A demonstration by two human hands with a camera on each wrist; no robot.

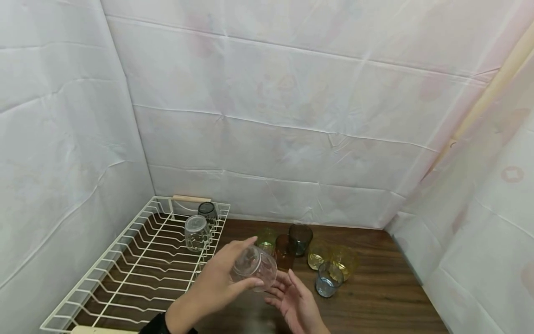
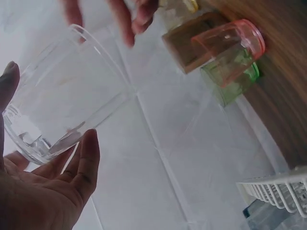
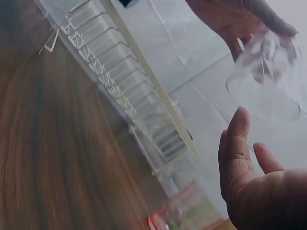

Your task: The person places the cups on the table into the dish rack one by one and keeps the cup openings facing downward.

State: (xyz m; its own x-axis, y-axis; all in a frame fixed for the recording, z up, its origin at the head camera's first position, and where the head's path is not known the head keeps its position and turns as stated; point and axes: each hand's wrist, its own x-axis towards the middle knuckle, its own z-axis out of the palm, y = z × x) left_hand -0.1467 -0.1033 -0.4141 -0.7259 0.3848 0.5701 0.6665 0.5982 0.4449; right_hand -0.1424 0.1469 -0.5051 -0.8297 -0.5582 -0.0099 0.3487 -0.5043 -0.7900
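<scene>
My left hand point(image 1: 214, 276) grips a clear drinking glass point(image 1: 260, 271) near its base, thumb on one side and fingers on the other. The glass is tilted, its mouth towards my right hand point(image 1: 295, 299). In the left wrist view, the thick base of the clear glass point(image 2: 33, 143) sits between thumb and fingers, and it looks empty. My right hand has its fingers extended beside the mouth and grips nothing. In the right wrist view, a gap shows between the right fingers point(image 3: 238, 132) and the glass's rim.
A white wire dish rack point(image 1: 142, 260) stands at left, with a clear glass point(image 1: 197, 234) and a dark glass point(image 1: 207, 211) upside down in it. On the wooden table point(image 1: 375, 301) stand green point(image 1: 267, 239), amber point(image 1: 284, 255), dark grey point(image 1: 300, 241), yellow point(image 1: 317, 257) and bluish point(image 1: 328, 280) glasses.
</scene>
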